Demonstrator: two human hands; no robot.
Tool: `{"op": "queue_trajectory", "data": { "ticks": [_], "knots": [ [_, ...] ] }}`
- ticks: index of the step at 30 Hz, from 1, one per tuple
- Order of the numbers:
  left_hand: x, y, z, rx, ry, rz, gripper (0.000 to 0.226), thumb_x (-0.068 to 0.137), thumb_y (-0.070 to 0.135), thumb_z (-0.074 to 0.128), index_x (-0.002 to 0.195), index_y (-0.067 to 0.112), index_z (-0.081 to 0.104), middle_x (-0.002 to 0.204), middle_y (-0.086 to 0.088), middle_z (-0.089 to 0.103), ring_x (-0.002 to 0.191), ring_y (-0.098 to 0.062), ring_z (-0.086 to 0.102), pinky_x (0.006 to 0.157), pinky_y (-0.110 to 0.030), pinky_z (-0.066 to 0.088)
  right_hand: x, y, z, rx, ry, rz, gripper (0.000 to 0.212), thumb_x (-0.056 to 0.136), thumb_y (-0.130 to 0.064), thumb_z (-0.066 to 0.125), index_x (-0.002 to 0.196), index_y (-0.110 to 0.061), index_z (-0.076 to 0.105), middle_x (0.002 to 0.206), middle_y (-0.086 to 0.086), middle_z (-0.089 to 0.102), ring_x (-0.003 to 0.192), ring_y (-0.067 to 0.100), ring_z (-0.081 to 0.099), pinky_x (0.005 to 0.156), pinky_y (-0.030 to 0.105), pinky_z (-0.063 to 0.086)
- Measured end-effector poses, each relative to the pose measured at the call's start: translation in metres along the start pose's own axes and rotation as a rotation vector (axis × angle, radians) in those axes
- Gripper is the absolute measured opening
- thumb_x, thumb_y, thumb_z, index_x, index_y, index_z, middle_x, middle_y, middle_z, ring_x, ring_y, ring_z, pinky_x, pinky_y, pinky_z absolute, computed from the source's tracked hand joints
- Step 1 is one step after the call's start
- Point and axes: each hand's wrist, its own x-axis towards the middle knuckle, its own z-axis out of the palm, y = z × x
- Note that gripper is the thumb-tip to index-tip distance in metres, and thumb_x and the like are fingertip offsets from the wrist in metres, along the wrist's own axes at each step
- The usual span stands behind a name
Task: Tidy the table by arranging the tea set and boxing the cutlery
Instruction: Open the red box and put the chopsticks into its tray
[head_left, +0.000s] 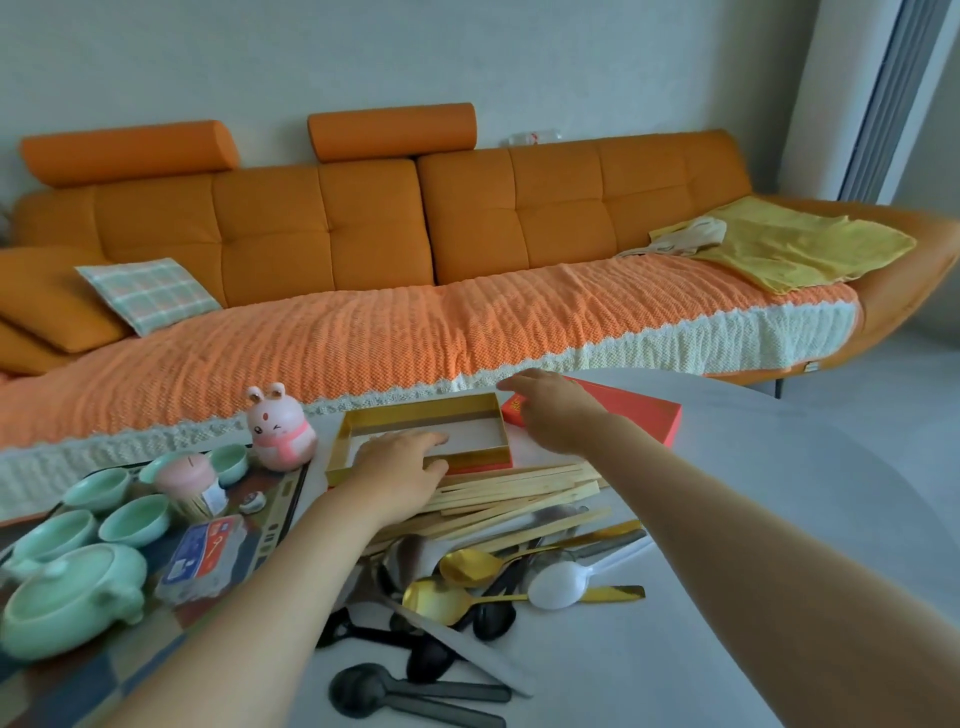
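So the gold box (488, 415) is sat open on the tabletop (753, 545), and everything else can be placed off it. The left hand (400, 465) is laid across the box's near rim, with the fingers (431, 439) stretched fairly straight into the inside and nothing gripped. Just right of the box a red lid (636, 410) is lying flat. The right hand (550, 410) is spread over the end of it nearest the box, fingers out and relaxed; whether it's actually pressed down can't be told.

The cutlery is all piled in front of the box. Wooden chopsticks (519, 491) are found just off its near side, then two gold spoons (467, 566), a white spoon (558, 584) and a scatter of black spoons (363, 688) closer to the camera.

Left of the box a pink bunny figure (280, 428) is stood on a patterned tray (275, 525). The green tea set is parked further left on that tray: small cups (135, 519) and a lidded teapot (67, 597). An orange sofa (322, 234) is seen behind the box.
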Motion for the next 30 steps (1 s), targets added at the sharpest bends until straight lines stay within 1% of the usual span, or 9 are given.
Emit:
{"op": "queue_trajectory", "data": {
  "ticks": [3,6,11,16,20,22,25,27,30],
  "knots": [
    [-0.003,-0.01,0.0,0.044,0.007,-0.063,0.043,0.099,0.047,0.038,0.14,0.039,0.047,0.149,0.01,0.045,0.139,-0.021,0.034,0.118,-0.05,0.018,-0.007,-0.035,-0.008,0.053,-0.067,-0.117,0.044,0.094,-0.018,0.043,0.136,-0.026,0.054,0.138,0.001,0.054,0.113,0.021,0.056,0.096,0.041,0.047],
    [-0.013,-0.014,-0.002,0.018,-0.023,-0.078,0.043,0.098,0.045,0.039,0.14,0.04,0.046,0.143,0.006,0.052,0.128,-0.023,0.047,0.114,-0.049,0.029,-0.017,-0.057,-0.007,0.023,-0.227,-0.137,0.038,0.096,-0.021,0.044,0.127,-0.032,0.062,0.124,-0.003,0.061,0.079,0.01,0.058,0.079,0.031,0.049],
    [-0.027,-0.007,-0.007,-0.083,-0.046,-0.038,0.042,0.096,0.042,0.043,0.138,0.045,0.047,0.133,0.01,0.059,0.112,-0.019,0.058,0.093,-0.036,0.048,-0.03,-0.06,-0.002,-0.066,-0.192,-0.101,0.043,0.098,-0.01,0.038,0.125,-0.033,0.063,0.119,-0.002,0.066,0.095,0.017,0.062,0.081,0.033,0.054],
    [-0.037,-0.002,-0.011,-0.13,-0.124,-0.032,0.045,0.094,0.043,0.048,0.139,0.046,0.046,0.138,0.008,0.056,0.121,-0.019,0.053,0.101,-0.037,0.045,-0.058,-0.056,-0.003,-0.067,-0.184,-0.08,0.049,0.097,-0.004,0.039,0.13,-0.035,0.058,0.111,0.0,0.066,0.086,0.019,0.063,0.078,0.039,0.057],
    [-0.046,0.004,-0.011,-0.134,-0.158,-0.003,0.047,0.096,0.043,0.047,0.143,0.042,0.042,0.144,0.006,0.051,0.126,-0.02,0.05,0.105,-0.036,0.041,-0.073,-0.054,-0.001,-0.015,-0.158,-0.074,0.049,0.097,-0.003,0.04,0.133,-0.033,0.056,0.126,-0.001,0.061,0.099,0.017,0.061,0.085,0.031,0.054],
    [-0.052,0.008,-0.009,-0.108,-0.118,0.023,0.049,0.097,0.042,0.047,0.146,0.039,0.04,0.148,0.005,0.046,0.131,-0.021,0.045,0.109,-0.038,0.038,-0.08,-0.054,-0.002,0.015,-0.055,-0.104,0.045,0.096,-0.004,0.043,0.13,-0.029,0.058,0.133,-0.002,0.055,0.116,0.018,0.054,0.099,0.035,0.048],
    [-0.058,0.013,-0.008,-0.024,0.082,0.128,0.039,0.098,0.031,0.05,0.137,0.032,0.053,0.143,0.006,0.048,0.133,-0.02,0.04,0.11,-0.037,0.033,-0.09,-0.057,-0.009,-0.038,0.079,-0.169,0.033,0.091,-0.009,0.049,0.111,-0.028,0.066,0.114,-0.005,0.056,0.104,0.016,0.054,0.09,0.035,0.048],
    [-0.059,0.018,-0.006,-0.018,0.175,0.195,0.029,0.097,0.026,0.053,0.124,0.031,0.063,0.126,0.006,0.054,0.124,-0.018,0.044,0.104,-0.036,0.037,-0.097,-0.058,-0.014,-0.096,0.002,-0.144,0.028,0.091,-0.015,0.05,0.106,-0.031,0.068,0.11,-0.008,0.059,0.101,0.015,0.058,0.085,0.032,0.049],
    [-0.063,0.027,0.002,-0.078,0.133,0.253,0.023,0.097,0.026,0.055,0.116,0.029,0.067,0.113,0.008,0.056,0.114,-0.015,0.049,0.096,-0.034,0.045,-0.104,-0.057,-0.013,-0.217,-0.125,-0.098,0.028,0.092,-0.026,0.056,0.119,-0.031,0.064,0.119,-0.007,0.059,0.109,0.015,0.056,0.093,0.034,0.047]
  ]
}}
